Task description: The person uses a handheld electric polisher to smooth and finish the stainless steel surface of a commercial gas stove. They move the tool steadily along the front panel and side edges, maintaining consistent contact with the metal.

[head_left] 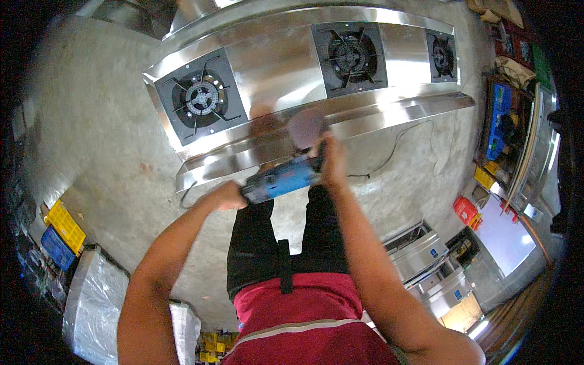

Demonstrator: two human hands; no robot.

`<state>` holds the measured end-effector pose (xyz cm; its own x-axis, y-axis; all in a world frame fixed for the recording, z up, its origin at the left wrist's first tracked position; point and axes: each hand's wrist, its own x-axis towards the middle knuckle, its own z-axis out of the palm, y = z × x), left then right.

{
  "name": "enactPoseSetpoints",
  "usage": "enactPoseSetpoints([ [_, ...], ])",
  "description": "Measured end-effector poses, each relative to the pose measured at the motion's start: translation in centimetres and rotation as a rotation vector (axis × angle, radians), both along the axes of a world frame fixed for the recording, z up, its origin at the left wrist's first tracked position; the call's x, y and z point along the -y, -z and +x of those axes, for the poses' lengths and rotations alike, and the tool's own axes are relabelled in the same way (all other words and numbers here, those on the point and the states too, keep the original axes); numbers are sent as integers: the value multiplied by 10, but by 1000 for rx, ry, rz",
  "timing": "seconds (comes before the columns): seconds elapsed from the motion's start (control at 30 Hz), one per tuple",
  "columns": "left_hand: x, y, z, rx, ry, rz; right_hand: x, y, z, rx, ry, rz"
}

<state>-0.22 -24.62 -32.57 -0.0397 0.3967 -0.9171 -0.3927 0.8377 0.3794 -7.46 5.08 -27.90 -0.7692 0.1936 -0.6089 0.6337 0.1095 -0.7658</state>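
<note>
I hold a blue angle grinder [281,180] across in front of my legs. My left hand [229,196] is wrapped round its dark rear end. Near the head of the tool, my right hand [330,163] grips a dark handle. The round sanding disc [306,126] is smeared by motion and lies over the front edge of a long stainless steel gas stove [277,70]; whether it touches the metal I cannot tell. Black burner plates with pan supports sit in the stove top: a left burner [201,97], a middle burner [349,58] and a right burner [443,56].
A dark cable [395,149] lies on the concrete floor [109,134] right of me. Steel units [415,249] stand at the lower right, near a red container [466,212]. At left are a yellow crate [66,226], a blue crate [58,248] and a plastic-wrapped unit [97,304].
</note>
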Motion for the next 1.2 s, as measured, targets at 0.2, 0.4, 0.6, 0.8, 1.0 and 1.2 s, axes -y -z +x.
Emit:
enactPoseSetpoints([
  [0.2, -118, 12, -44, -178, 86, 127, -114, -23, -45, -73, 187, -95],
  [0.4, -78, 2, -25, -139, -6, 100, -76, -24, -14, -159, 1, 54],
  [0.6, 50, -17, 16, -77, 61, -58, 57, -1, 24, -128, -37, 60],
  [0.8, 95, -55, 20, 91, -25, -182, 108, -23, 28, -6, -12, -51],
  [1.0, -11, -44, -15, -24, -57, -105, 7, -16, -12, -79, -6, -27],
  [1.2, -173, -19, -65, -74, -55, 0, -159, -13, -65, -142, 91, -17],
])
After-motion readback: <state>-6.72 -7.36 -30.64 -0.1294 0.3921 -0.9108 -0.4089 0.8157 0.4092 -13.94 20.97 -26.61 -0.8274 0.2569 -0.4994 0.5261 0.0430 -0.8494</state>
